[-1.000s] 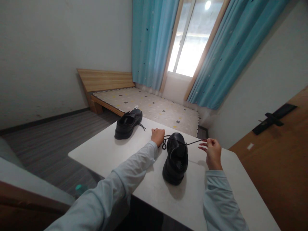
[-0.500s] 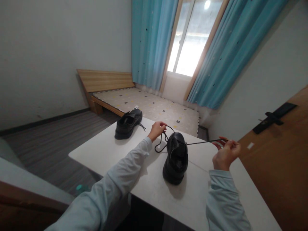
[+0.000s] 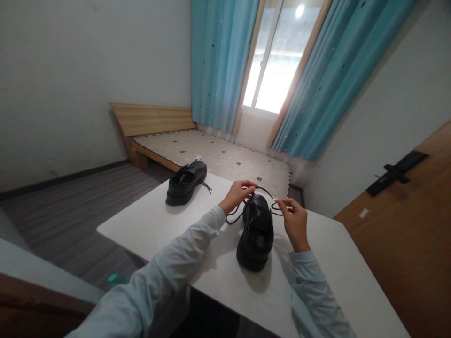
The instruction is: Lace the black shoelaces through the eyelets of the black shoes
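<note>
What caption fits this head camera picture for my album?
Left hand and right hand pinch black laces over the near shoe on a white table.

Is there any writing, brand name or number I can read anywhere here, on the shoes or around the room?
None can be read.
Near black shoe, far black shoe: no brand or number shows.
Small white tag on the mattress: too small to read.
Pale patch on the wooden door: blurred, no lettering legible.
</note>
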Demonstrator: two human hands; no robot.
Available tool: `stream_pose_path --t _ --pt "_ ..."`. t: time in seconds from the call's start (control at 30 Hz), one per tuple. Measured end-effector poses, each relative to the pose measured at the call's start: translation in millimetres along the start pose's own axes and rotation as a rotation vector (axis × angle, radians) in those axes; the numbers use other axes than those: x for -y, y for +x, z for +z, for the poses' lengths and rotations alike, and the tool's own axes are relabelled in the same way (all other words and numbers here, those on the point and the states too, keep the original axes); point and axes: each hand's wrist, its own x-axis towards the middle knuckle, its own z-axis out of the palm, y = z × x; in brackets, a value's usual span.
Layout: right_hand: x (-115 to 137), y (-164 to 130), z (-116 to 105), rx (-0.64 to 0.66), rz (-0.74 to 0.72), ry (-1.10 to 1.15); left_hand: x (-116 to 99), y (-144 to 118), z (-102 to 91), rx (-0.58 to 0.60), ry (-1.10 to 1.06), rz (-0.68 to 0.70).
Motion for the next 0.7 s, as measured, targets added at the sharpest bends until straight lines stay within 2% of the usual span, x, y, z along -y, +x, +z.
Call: stream_pose_path --t 0.2,0.4,0.7 --pt "-2.3 -1.9 3.8 0.002 -0.002 -0.033 1.7 -0.2 4.4 0.028 0.036 0.021" --pt "-6.1 -1.5 4.2 -0.043 0.021 0.062 1.1 -3.2 8.4 0.065 0.12 0.05" --pt "-7.2 -1.1 4.1 -0.098 0.028 0.115 -0.3 -7.6 8.4 0.11 0.59 0.206"
